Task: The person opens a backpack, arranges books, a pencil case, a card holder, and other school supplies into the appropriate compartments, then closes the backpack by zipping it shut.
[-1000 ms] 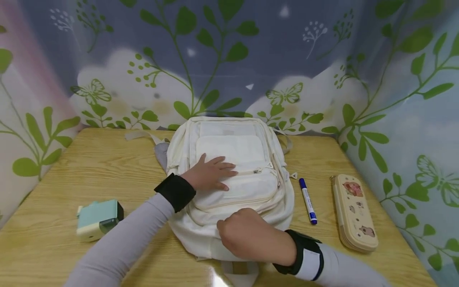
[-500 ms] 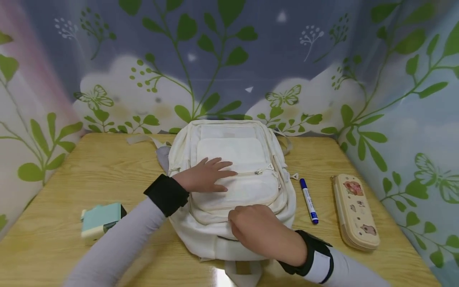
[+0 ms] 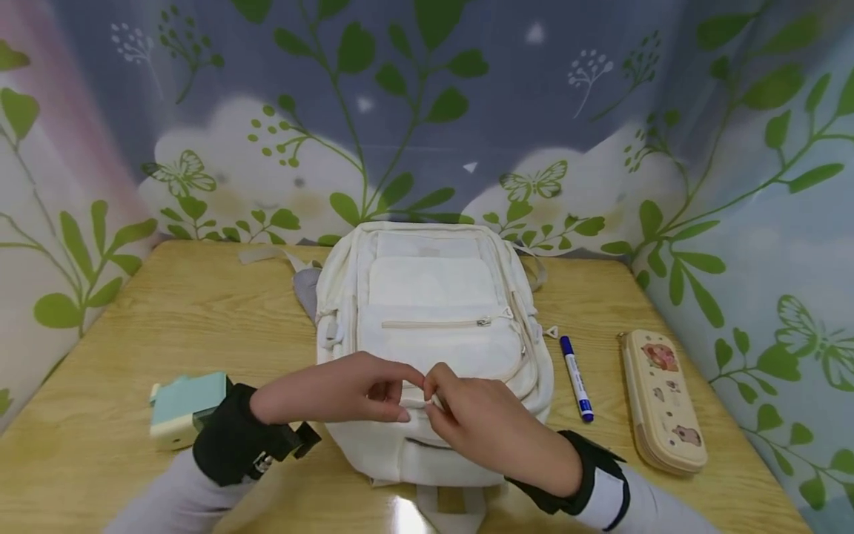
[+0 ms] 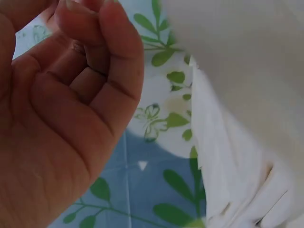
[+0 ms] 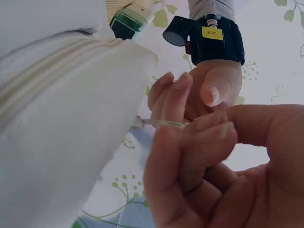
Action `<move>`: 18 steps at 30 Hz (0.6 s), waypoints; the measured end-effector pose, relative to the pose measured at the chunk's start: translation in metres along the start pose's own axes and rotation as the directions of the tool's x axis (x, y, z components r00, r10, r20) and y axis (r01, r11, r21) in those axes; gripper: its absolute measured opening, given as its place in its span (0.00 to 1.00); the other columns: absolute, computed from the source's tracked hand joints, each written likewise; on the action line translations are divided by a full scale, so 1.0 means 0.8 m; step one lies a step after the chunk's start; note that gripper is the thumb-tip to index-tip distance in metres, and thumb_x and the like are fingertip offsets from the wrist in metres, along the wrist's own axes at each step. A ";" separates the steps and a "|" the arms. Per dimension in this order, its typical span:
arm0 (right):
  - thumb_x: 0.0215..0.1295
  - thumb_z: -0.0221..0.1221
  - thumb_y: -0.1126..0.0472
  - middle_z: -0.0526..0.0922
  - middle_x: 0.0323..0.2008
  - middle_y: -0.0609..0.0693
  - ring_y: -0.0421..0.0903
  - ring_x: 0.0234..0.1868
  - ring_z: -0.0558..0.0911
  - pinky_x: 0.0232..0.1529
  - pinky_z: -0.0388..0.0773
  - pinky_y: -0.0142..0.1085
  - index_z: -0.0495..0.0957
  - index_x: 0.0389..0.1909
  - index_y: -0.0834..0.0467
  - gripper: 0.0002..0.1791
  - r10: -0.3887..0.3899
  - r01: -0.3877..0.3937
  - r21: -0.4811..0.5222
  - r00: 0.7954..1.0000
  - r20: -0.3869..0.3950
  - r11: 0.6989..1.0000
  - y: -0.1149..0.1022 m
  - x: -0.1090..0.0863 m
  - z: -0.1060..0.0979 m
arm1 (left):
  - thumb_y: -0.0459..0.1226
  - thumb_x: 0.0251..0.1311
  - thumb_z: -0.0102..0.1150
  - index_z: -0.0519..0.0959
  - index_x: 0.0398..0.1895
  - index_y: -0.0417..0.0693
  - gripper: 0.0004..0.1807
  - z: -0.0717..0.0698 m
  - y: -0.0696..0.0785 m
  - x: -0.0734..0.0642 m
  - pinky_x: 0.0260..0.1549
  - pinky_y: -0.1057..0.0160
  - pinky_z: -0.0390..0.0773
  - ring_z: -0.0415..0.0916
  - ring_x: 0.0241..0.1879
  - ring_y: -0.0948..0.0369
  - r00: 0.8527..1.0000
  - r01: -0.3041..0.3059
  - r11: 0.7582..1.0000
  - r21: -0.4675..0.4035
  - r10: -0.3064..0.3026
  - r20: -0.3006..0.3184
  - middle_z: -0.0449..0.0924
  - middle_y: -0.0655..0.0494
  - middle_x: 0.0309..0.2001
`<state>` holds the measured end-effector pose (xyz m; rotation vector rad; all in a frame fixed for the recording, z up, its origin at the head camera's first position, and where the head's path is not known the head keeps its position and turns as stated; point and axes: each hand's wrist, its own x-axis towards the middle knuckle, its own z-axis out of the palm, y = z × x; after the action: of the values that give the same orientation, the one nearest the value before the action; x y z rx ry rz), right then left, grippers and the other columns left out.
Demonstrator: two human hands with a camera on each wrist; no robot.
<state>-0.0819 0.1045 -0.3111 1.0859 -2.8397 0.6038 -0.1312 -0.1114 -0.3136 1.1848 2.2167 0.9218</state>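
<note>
A white backpack [image 3: 430, 282] lies on its back on the wooden table, front pockets facing up. At its lower front, my right hand [image 3: 490, 423] pinches a zipper pull [image 5: 161, 123], a thin pale cord hanging from a small metal slider. My left hand [image 3: 333, 389] is close beside it, fingers loosely bent, its fingertips near the right hand's. In the left wrist view the left palm [image 4: 61, 109] faces the camera, with nothing seen in it and part of the thumb out of frame. The bag's white fabric [image 4: 247, 95] fills that view's right side.
Left of the bag stands a mint-and-cream pencil sharpener [image 3: 187, 411], partly behind the left wrist strap [image 3: 233, 437]. To the right lie a blue marker [image 3: 577, 378] and a cream pencil case [image 3: 663, 400] with animal pictures. A patterned curtain [image 3: 427, 111] surrounds the table [image 3: 220, 319].
My left hand has left the front pocket where it lay spread, coming down and toward me to the right hand. The right hand has shifted slightly rightward and its fingers now show pinching.
</note>
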 end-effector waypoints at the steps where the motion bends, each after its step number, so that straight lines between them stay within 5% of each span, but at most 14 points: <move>1: 0.65 0.54 0.62 0.61 0.13 0.38 0.29 0.12 0.56 0.15 0.54 0.23 0.67 0.39 0.55 0.06 -0.010 0.010 -0.001 1.000 -0.009 1.000 0.000 0.000 0.001 | 0.43 0.63 0.56 0.75 0.52 0.54 0.15 0.003 -0.001 0.002 0.25 0.73 0.68 0.64 0.20 0.72 1.000 -0.003 1.000 -0.013 0.003 0.006 0.72 0.66 0.24; 8: 0.65 0.55 0.61 0.61 0.13 0.38 0.28 0.12 0.55 0.16 0.53 0.22 0.64 0.39 0.55 0.08 -0.067 0.067 -0.024 0.998 -0.009 0.997 0.001 0.000 0.001 | 0.40 0.65 0.53 0.77 0.32 0.47 0.08 0.024 -0.007 0.015 0.23 0.76 0.63 0.61 0.18 0.74 0.999 -0.044 0.998 -0.053 0.045 0.009 0.76 0.56 0.20; 13: 0.62 0.60 0.55 0.68 0.20 0.39 0.30 0.17 0.61 0.19 0.59 0.22 0.66 0.41 0.54 0.14 -0.048 0.050 -0.028 0.998 0.051 0.998 0.008 -0.002 -0.006 | 0.43 0.63 0.55 0.78 0.32 0.50 0.07 0.030 -0.008 0.015 0.25 0.75 0.70 0.71 0.22 0.73 0.998 -0.054 0.997 -0.052 0.052 -0.041 0.80 0.60 0.23; 18: 0.53 0.67 0.48 0.73 0.35 0.44 0.38 0.34 0.69 0.34 0.68 0.30 0.70 0.44 0.54 0.23 -0.070 0.074 -0.190 0.997 0.032 0.979 0.021 -0.003 -0.005 | 0.47 0.61 0.57 0.78 0.32 0.56 0.07 0.031 -0.003 0.007 0.27 0.74 0.72 0.74 0.23 0.73 0.997 -0.033 0.998 -0.056 0.029 -0.068 0.79 0.62 0.25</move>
<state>-0.0915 0.1193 -0.3137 1.1634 -2.7938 0.3068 -0.1193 -0.0991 -0.3322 1.1812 2.2144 1.0457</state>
